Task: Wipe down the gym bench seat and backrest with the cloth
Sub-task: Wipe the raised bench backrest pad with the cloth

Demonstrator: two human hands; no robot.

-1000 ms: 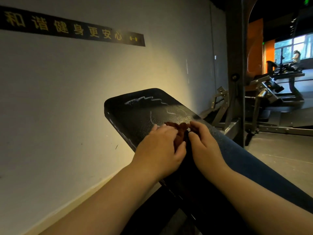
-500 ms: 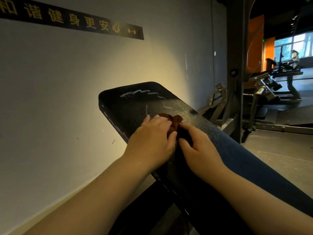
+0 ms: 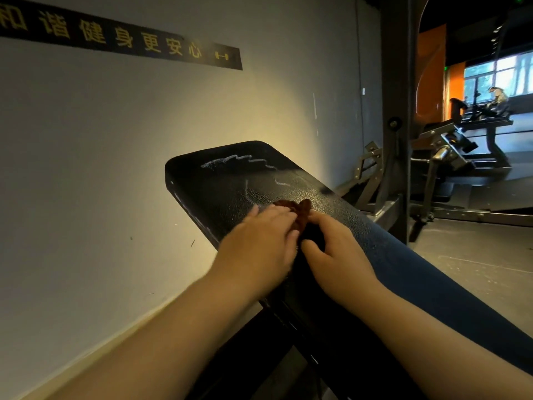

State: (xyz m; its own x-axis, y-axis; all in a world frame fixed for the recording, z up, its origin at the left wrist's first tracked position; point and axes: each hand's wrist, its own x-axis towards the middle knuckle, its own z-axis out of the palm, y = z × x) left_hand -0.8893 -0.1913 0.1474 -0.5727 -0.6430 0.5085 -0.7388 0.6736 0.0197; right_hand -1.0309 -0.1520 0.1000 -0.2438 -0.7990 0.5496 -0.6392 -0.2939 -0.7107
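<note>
Midway up the surface point(image 3: 207, 197), the left hand point(image 3: 259, 246) presses flat on the cloth point(image 3: 297, 209), the right hand point(image 3: 337, 255) has an unclear hold, and white streaks point(image 3: 230, 163) ahead look unwiped.

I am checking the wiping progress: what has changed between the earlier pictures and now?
Hardly anything. The left hand and right hand remain on the cloth, which sits at about the same spot on the bench, just below the white marks. Nothing was taken up or let go. Only the view shifted a little. The marks are unwiped as before.
</note>
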